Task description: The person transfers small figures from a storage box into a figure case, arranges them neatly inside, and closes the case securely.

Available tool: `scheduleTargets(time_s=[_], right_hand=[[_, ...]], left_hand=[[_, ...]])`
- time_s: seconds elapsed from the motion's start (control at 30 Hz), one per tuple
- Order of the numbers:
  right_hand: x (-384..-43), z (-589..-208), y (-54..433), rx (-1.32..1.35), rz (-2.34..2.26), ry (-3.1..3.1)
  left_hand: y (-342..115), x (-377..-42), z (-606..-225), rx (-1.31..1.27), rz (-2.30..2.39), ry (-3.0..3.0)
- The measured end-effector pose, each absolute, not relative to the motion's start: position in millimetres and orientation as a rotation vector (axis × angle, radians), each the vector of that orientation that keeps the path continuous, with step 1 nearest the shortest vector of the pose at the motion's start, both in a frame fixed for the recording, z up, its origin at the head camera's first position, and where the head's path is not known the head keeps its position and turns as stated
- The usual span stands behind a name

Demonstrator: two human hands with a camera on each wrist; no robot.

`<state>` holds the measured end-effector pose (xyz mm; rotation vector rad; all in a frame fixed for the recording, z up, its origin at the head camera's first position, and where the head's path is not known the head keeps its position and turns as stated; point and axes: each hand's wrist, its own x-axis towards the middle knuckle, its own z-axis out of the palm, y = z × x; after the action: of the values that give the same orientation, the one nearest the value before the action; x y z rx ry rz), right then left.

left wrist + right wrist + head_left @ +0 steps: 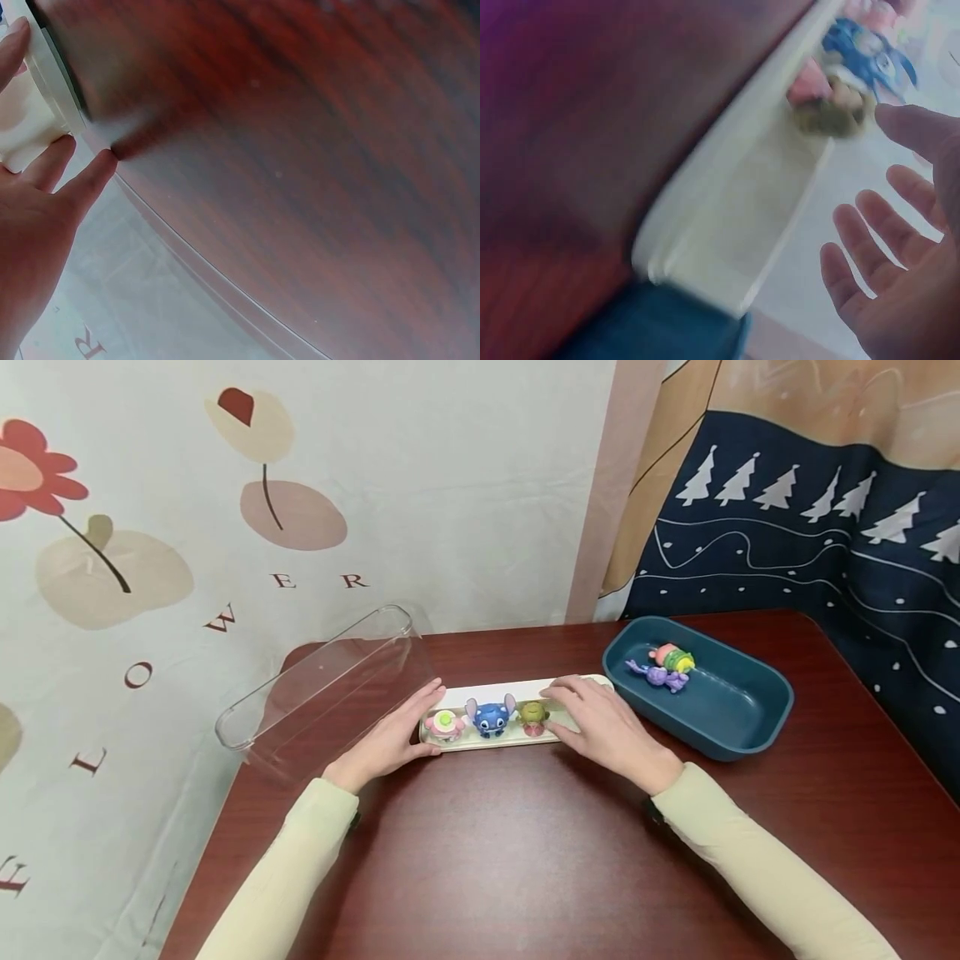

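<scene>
A long cream tray [498,746] holds three small toy figures in a row. At its left end sits a pink figure [445,725] with a white and green round top. Beside that stands a blue big-eared figure [491,717], followed by an olive-green one [533,717] with pink below. My left hand [390,737] rests at the tray's left end, thumb near the front edge and fingers toward the back, fairly straight. Over the tray's right part hovers my right hand [603,727], its thumb close to the olive figure. The right wrist view shows its fingers [874,240] spread and holding nothing.
A dark teal basin [757,731] stands on the right, containing a purple figure [660,677] and a pink, green and yellow one [672,657]. At the left, a clear plastic cover [322,685] leans by the patterned cloth backdrop [465,485]. Brown table [487,860] lies in front.
</scene>
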<state>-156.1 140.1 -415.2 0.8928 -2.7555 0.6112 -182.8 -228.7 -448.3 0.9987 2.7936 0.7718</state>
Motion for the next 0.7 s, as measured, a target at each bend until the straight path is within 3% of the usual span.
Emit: scheduleTargets(time_s=[0.4,0.7], right_hand=[[-158.2,-373.8,211.6,0.489,0.683,-2.81],[-168.1,-364.4,249.1,0.331,0.595,-2.888]], left_hand=[[-229.4,-181.7,-447.3,0.993,0.765,2.791],[-229.2,-182.2,-448.0,0.99,0.781,2.783]])
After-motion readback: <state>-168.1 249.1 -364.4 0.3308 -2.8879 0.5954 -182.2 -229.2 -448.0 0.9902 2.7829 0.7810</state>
